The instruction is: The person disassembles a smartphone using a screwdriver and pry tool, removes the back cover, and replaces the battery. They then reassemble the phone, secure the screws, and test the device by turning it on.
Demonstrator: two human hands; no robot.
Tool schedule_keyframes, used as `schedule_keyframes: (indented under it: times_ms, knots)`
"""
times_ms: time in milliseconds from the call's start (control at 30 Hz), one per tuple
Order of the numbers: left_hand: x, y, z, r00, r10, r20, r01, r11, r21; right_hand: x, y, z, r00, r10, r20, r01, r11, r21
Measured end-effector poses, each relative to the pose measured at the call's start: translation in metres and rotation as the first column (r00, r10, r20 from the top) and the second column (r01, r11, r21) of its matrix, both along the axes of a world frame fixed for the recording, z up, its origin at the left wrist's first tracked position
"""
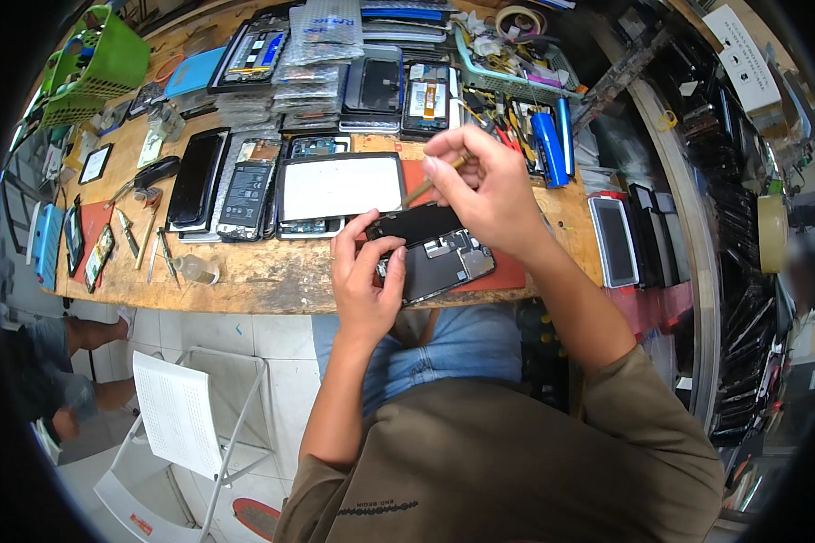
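My left hand (369, 276) grips the left end of an opened phone (444, 271), whose screen part (415, 223) lies behind the body with exposed metal shields. My right hand (475, 195) is raised over the phone, its fingers closed on a slim brass-coloured tool (418, 188) that slants down toward the screen part; the tip is hard to make out. Under the phone is an orange mat (507, 276). Just behind it a white flat panel (340, 185) rests on other opened devices.
Phone stacks (222, 185), loose hand tools (140, 249), a small bottle (196, 270) and blue cylinders (548, 145) crowd the wooden bench (290, 294). Baskets (100, 63) stand at the back corners. A white folding chair (177, 416) and another person's legs (95, 335) are at lower left.
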State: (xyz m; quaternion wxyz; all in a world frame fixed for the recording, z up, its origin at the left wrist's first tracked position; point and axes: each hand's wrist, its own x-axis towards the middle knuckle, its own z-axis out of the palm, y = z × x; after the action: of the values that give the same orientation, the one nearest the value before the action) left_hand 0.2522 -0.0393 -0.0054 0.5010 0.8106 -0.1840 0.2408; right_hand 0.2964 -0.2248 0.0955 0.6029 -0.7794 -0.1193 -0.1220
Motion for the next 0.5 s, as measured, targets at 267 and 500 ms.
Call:
schedule_keyframes:
  times_ms: [267, 500]
  knots:
    - [-0.010, -0.008, 0.007, 0.996, 0.020, -0.088, -0.025, 0.998, -0.056, -0.036, -0.013, -0.015, 0.999, -0.035, -0.002, 0.035, 0.998, -0.048]
    - [-0.012, -0.009, 0.006, 0.991, 0.041, -0.123, -0.048, 0.997, -0.054, -0.041, -0.014, -0.022, 1.000, -0.027, -0.006, 0.027, 0.999, -0.028]
